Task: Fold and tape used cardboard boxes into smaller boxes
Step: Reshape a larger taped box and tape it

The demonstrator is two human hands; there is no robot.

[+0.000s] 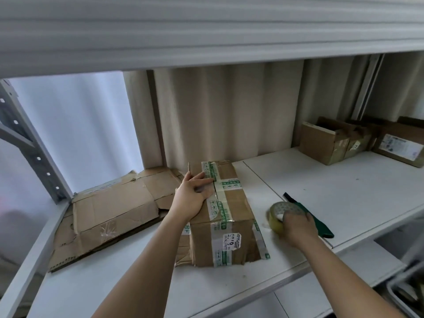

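Note:
A brown cardboard box (229, 216) with green-printed tape strips stands on the white shelf (344, 180) in the middle. My left hand (192, 193) rests flat on its top, fingers spread toward the taped seam. To the right of the box, my right hand (296, 226) grips a yellowish roll of packing tape (278, 214) that sits on the shelf. A green-handled cutter (307, 214) lies just behind the roll, partly hidden by my right hand.
Flattened cardboard sheets (110, 210) lie on the shelf to the left of the box. Several small boxes (325, 143) stand at the back right. An upper shelf (206, 31) hangs overhead and a metal upright (29, 148) is at the left.

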